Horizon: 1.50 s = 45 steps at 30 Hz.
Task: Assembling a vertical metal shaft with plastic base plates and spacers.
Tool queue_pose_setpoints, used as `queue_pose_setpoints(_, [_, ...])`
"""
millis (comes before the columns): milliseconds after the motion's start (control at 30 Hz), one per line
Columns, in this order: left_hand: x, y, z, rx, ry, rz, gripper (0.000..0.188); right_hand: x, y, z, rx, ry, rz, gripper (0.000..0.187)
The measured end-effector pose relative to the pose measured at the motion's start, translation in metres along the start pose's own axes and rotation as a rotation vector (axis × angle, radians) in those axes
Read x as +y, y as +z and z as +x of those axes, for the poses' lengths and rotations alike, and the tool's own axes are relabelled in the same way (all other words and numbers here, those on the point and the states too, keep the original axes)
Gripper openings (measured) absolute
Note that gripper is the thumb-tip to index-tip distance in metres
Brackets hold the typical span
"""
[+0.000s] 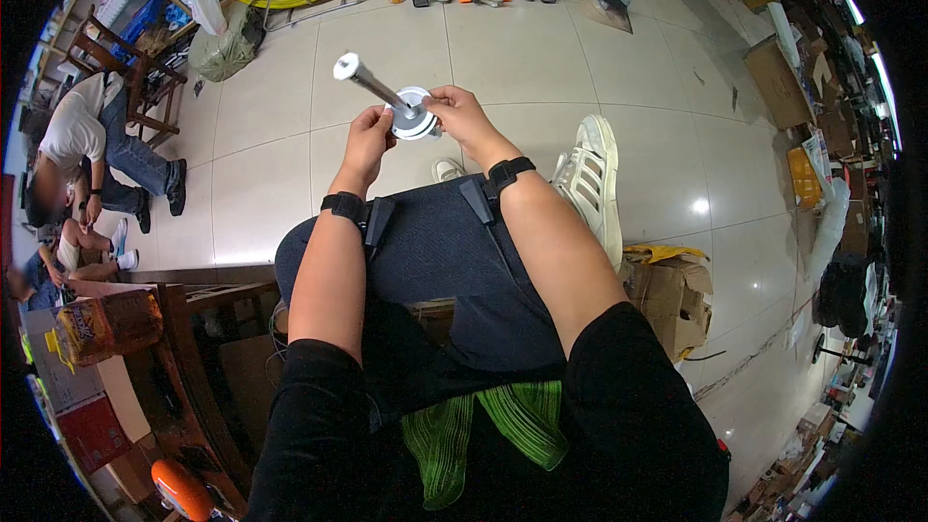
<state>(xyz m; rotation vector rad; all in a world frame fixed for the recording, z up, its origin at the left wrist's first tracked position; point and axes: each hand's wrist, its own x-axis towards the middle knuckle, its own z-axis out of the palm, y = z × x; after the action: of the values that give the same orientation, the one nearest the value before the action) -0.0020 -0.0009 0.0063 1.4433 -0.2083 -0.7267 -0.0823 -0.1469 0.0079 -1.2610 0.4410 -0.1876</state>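
Head view: my left fingers (pixel 374 120) and right fingers (pixel 447 102) pinch opposite edges of the white round disc (pixel 414 125) between them, its silver metal tube (pixel 379 87) slanting away toward my left.

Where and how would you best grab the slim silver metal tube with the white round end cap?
Mid-shaft on the silver metal tube, probably closing across its width from the far side: it's straight, slim and bare there, slanting far-left between the white round end cap and the white round disc. Left hand and right hand occupy the disc's sides.
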Motion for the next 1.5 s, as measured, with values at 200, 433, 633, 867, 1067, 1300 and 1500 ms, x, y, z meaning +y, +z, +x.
queue_pose_setpoints(200, [0.006,0.002,-0.008,-0.010,0.046,-0.054,0.017,-0.002,0.002,-0.003,-0.032,-0.060,-0.057,0.024])
queue_pose_setpoints(433, [0.009,0.002,-0.004,-0.029,0.030,-0.079,0.021,0.005,-0.005,0.000,-0.053,-0.075,-0.009,0.025])
queue_pose_setpoints(633, [0.003,-0.006,-0.002,0.008,-0.003,-0.081,0.015,0.000,0.005,-0.004,-0.008,0.042,-0.056,0.025])
queue_pose_setpoints(867, [0.006,-0.002,-0.002,0.006,-0.042,-0.083,0.017,0.001,0.001,0.000,0.052,-0.005,-0.035,0.022])
queue_pose_setpoints(1067, [-0.002,-0.007,0.002,-0.062,-0.035,-0.088,0.012,-0.008,0.007,-0.004,0.016,0.019,0.086,0.024])
queue_pose_setpoints(1300, [0.001,-0.001,-0.005,0.021,0.028,-0.178,0.016,0.003,0.003,0.000,-0.006,-0.030,-0.039,0.025])
queue_pose_setpoints(1500, [0.005,-0.001,-0.001,-0.044,0.020,-0.128,0.024,0.013,-0.004,0.006,-0.049,-0.135,0.057,0.026])
